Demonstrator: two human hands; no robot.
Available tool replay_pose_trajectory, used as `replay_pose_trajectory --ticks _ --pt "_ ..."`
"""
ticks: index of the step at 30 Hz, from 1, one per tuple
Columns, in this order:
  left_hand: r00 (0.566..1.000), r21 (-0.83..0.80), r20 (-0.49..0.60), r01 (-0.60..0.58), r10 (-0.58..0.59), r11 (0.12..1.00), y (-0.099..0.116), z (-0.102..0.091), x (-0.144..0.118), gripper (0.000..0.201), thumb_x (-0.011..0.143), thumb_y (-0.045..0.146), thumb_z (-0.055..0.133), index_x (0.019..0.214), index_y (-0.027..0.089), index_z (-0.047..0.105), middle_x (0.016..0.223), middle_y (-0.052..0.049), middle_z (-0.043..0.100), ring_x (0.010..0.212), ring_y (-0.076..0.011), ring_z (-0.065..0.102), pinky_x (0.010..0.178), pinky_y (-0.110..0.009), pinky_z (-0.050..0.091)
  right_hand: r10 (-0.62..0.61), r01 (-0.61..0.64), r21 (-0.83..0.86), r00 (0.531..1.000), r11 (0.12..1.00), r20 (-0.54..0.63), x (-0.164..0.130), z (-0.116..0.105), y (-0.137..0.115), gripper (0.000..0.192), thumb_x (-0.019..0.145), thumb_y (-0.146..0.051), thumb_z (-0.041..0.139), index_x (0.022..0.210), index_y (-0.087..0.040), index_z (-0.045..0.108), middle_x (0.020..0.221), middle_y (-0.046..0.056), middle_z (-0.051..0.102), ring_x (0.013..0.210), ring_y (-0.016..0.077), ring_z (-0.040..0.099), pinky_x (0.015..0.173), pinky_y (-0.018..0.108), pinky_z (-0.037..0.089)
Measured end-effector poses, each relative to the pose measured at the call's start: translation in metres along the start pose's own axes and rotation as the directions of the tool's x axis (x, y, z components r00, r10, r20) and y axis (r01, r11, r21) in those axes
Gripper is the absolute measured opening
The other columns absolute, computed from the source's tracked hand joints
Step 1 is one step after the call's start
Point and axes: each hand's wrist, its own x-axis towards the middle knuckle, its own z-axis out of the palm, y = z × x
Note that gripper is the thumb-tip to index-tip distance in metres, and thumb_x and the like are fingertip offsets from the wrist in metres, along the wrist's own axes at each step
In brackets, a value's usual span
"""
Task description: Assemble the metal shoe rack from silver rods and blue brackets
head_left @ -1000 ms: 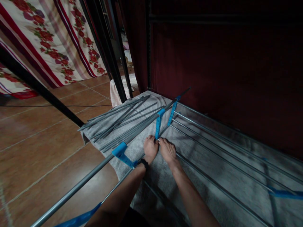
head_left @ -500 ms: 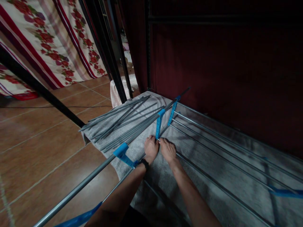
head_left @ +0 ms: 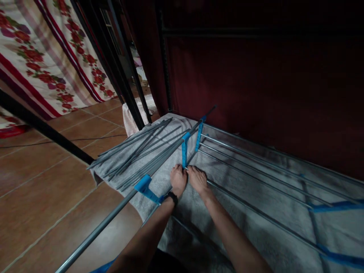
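Noted floral curtain (head_left: 31, 57) left of black post (head_left: 127, 94). Saw thin cable (head_left: 42, 143) across tiled floor (head_left: 57, 189), also left of post. Logged pale cloth (head_left: 129, 119) by post's foot, dark red drape (head_left: 241, 83) right of post.

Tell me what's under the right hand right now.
A metal rod extends from under the right hand, over grey cloth. A short shiny piece shows by the blue bracket's foot. The hand covers everything between, including its fingers' hold.

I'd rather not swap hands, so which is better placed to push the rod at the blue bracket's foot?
Probably your right hand: it's on the rod, which runs toward that side. Your left hand is at the foot of the blue bracket, better for steadying.
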Motion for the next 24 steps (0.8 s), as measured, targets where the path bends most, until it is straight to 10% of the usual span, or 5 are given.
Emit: replay_pose_trajectory --ticks 7,19,24 --pt "1.000 0.064 -0.003 -0.028 0.029 0.998 0.002 -0.002 0.003 0.023 0.097 0.029 0.048 0.101 0.017 0.067 0.110 -0.013 0.067 0.102 -0.0255 0.061 0.088 -0.036 0.044 0.079 -0.085 -0.036 0.988 0.996 -0.131 -0.051 0.003 0.040 0.045 0.105 -0.030 0.035 0.148 -0.020 0.044 0.131 0.012 0.062 0.117 0.0227 0.055 0.103 0.039 0.038" --pt "0.999 0.085 0.000 -0.049 0.049 0.995 0.003 -0.003 0.008 0.031 0.096 0.041 0.047 0.099 0.016 0.065 0.108 -0.014 0.066 0.099 -0.0272 0.058 0.080 -0.037 0.044 0.392 -0.429 -0.034 0.852 0.903 -0.347 -0.214 0.002 0.172 0.029 0.104 -0.033 0.044 0.115 -0.017 0.065 0.111 0.010 0.067 0.103 0.0249 0.056 0.095 0.038 0.039" --pt "0.999 0.073 -0.020 -0.031 0.033 0.997 0.002 0.002 0.010 0.032 0.094 0.042 0.048 0.104 0.016 0.064 0.107 -0.014 0.064 0.099 -0.0283 0.057 0.082 -0.039 0.044 0.319 -0.370 -0.089 0.882 0.925 -0.346 -0.237 -0.009 0.192 0.037 0.107 -0.037 0.038 0.108 -0.014 0.066 0.105 0.009 0.068 0.098 0.0231 0.057 0.090 0.036 0.038"
